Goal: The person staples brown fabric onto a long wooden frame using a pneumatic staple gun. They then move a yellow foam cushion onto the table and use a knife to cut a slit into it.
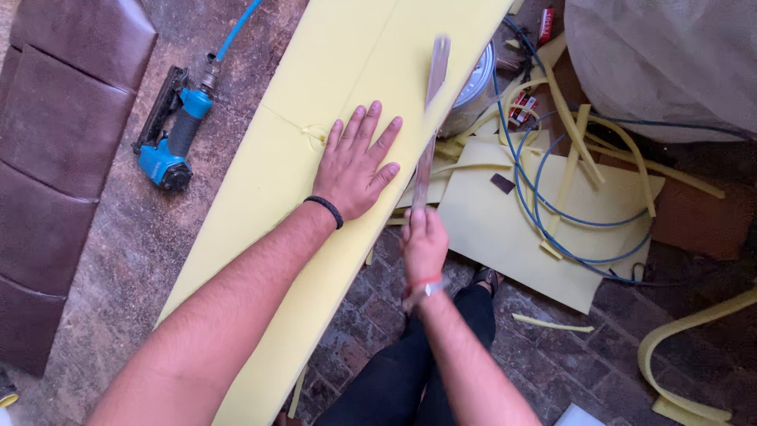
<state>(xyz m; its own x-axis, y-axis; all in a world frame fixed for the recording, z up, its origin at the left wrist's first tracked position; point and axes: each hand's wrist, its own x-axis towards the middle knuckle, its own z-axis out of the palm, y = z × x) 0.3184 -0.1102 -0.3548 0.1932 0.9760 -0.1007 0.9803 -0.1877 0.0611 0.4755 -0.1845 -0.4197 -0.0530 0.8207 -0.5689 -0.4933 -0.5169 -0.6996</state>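
The left hand [356, 162] is pressed flat and spread wide on the foam sheet [315, 95], while a blurry blade [430, 126] is gripped in the right hand [423, 243].

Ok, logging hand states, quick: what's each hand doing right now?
Left hand: open, flat on the yellow foam sheet.
Right hand: closed around the long blade at the foam's edge.

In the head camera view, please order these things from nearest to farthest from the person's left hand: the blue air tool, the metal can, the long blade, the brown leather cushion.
From the left hand, flat on the yellow foam:
1. Long blade, just to its right, held by the right hand.
2. Metal can, upper right, behind the foam edge.
3. Blue air tool, on the floor to the left.
4. Brown leather cushion, at the far left edge.
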